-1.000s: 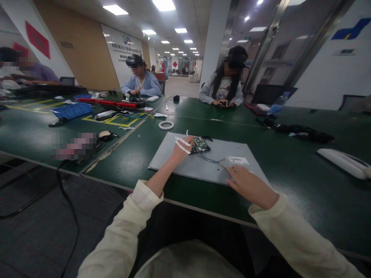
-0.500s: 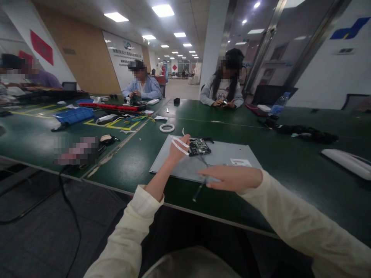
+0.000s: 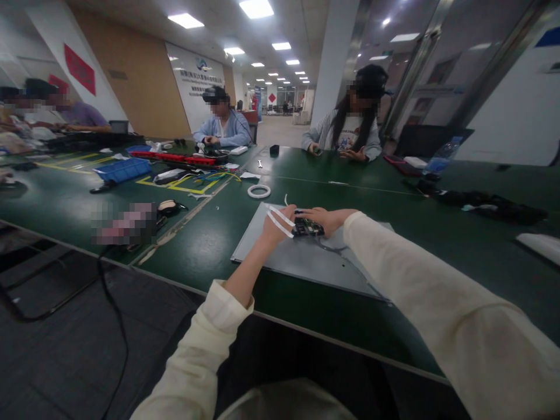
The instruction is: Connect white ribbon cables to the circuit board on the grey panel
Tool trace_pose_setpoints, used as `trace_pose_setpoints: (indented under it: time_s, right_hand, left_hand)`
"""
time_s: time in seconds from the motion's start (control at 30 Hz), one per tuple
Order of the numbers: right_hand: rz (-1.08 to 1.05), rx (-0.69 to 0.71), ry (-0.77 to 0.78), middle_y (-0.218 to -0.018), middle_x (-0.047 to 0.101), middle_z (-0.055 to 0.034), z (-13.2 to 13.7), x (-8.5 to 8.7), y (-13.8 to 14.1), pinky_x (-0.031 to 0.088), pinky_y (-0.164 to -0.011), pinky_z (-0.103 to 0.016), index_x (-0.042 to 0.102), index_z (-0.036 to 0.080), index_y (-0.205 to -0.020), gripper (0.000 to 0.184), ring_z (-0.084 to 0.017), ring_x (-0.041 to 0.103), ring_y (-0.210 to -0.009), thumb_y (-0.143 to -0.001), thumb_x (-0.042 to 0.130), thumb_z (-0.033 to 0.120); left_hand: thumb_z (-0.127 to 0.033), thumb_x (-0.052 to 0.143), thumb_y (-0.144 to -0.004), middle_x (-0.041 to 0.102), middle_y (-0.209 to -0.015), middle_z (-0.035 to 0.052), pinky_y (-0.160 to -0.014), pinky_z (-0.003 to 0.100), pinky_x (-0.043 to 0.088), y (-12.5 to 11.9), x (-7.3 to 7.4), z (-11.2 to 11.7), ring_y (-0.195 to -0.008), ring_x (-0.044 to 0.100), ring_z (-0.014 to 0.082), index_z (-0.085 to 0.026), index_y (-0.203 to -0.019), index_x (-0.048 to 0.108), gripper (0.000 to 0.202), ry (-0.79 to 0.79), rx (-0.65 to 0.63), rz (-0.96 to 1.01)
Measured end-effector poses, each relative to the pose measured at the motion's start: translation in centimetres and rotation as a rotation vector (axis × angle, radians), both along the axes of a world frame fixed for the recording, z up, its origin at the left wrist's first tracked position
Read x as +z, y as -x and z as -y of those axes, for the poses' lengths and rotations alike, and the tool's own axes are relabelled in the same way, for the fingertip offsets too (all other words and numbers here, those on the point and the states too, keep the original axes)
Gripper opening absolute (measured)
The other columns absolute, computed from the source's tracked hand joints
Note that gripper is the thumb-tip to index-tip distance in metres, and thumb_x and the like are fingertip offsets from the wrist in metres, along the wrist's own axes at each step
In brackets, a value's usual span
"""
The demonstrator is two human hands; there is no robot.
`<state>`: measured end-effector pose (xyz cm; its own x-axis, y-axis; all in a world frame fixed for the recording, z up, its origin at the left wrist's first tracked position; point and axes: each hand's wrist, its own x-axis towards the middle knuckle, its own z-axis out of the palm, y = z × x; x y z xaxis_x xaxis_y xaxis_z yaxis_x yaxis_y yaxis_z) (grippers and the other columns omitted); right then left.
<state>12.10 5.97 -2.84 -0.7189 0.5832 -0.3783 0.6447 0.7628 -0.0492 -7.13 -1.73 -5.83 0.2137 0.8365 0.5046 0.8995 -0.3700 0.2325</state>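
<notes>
Location: small green circuit board (image 3: 307, 228) flat on grey panel (image 3: 301, 265), toward far left corner of that panel. Panel itself flat on green bench (image 3: 210, 233), near front edge. Thin wires (image 3: 329, 247) running from board's near side across panel toward right.

Left hand (image 3: 280, 224): placed at board's left edge, touching it, back of hand up, two white strips (image 3: 280, 219) stuck across it. Fingers hidden behind hand; cannot tell whether closed on board or merely resting against it.

Right hand (image 3: 327, 218): reached across from right, laid over board's far and right side, fingers stretched toward left hand. Cannot tell whether anything pinched beneath.

Handling, by judgement: probably light and stiff, but fragile on populated face and at wire joints. Take hold by bare edges or corners only, thumb and fingers on opposite sides. Keep off components and connectors. Do not lift by wires; likely soft, easily pulled from sockets. Expect sliding on smooth panel; steady with second hand.

Surroundings: white tape ring (image 3: 258, 191) on bench just beyond panel; blue tray (image 3: 123, 170) well apart at left; other people (image 3: 350, 137) seated at far side.
</notes>
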Motion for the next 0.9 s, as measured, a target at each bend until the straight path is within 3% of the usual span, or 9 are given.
trace_pose_setpoints:
  time_s: [0.1, 0.3, 0.43, 0.57, 0.73, 0.9]
  right_hand:
    - [0.016, -0.053, 0.066, -0.151, 0.016, -0.0101, -0.6, 0.6, 0.4, 0.018, -0.109, -0.045, 0.023, 0.022, -0.146, 0.119, -0.036, 0.017, -0.135, -0.041, 0.077, 0.026]
    - [0.051, -0.227, 0.043, -0.144, 0.032, -0.0088, 0.5, 2.3, -0.2, 0.030, -0.101, -0.051, 0.038, 0.027, -0.140, 0.106, -0.039, 0.031, -0.127, -0.045, 0.077, 0.051]
    - [0.018, -0.316, -0.079, -0.137, 0.040, -0.0150, 2.0, 1.7, -0.9, 0.035, -0.097, -0.052, 0.040, 0.024, -0.139, 0.103, -0.039, 0.036, -0.123, -0.050, 0.070, 0.066]
    - [0.062, -0.502, -0.155, -0.134, 0.040, -0.0201, 3.5, 0.7, -1.6, 0.038, -0.091, -0.053, 0.037, 0.021, -0.141, 0.099, -0.040, 0.040, -0.120, -0.061, 0.050, 0.080]
    - [0.065, -0.644, -0.202, -0.127, 0.046, -0.0256, 5.4, 0.1, -2.0, 0.039, -0.090, -0.049, 0.048, 0.012, -0.132, 0.101, -0.040, 0.048, -0.113, -0.061, 0.045, 0.083]
    - [0.062, -0.837, -0.295, -0.119, 0.052, -0.0288, 7.8, 0.5, -2.2, 0.042, -0.082, -0.050, 0.066, 0.008, -0.108, 0.085, -0.041, 0.052, -0.107, -0.070, 0.038, 0.079]
  left_hand:
    - [-0.024, 0.034, -0.091, 0.068, -0.086, 0.0026, -0.070, 0.023, 0.045, 0.0, -0.1, -0.1, -0.080, 0.063, 0.0147, -0.021, -0.111, 0.055, 0.028, 0.001, 0.005, -0.021]
    - [-0.027, 0.034, -0.092, 0.068, -0.090, 0.0039, -0.070, 0.023, 0.045, 0.0, 0.0, 0.2, -0.082, 0.062, 0.0149, -0.021, -0.112, 0.055, 0.030, 0.015, -0.006, -0.016]
    - [-0.023, 0.036, -0.090, 0.067, -0.088, 0.0037, -0.068, 0.023, 0.045, -0.1, 0.2, 0.6, -0.081, 0.062, 0.0149, -0.021, -0.111, 0.056, 0.029, 0.052, -0.012, 0.014]
    - [-0.019, 0.039, -0.088, 0.067, -0.086, 0.0039, -0.069, 0.023, 0.045, -0.3, 0.5, 1.0, -0.082, 0.062, 0.0149, -0.020, -0.110, 0.058, 0.029, 0.082, 0.017, 0.055]
    - [-0.018, 0.039, -0.087, 0.066, -0.082, 0.0039, -0.069, 0.022, 0.045, -0.4, 1.0, 1.2, -0.079, 0.062, 0.0143, -0.018, -0.106, 0.059, 0.027, 0.087, 0.023, 0.066]
    - [-0.016, 0.038, -0.087, 0.066, -0.078, 0.0041, -0.068, 0.022, 0.045, -0.5, 0.9, 0.8, -0.077, 0.062, 0.0138, -0.018, -0.103, 0.059, 0.027, 0.071, 0.031, 0.049]
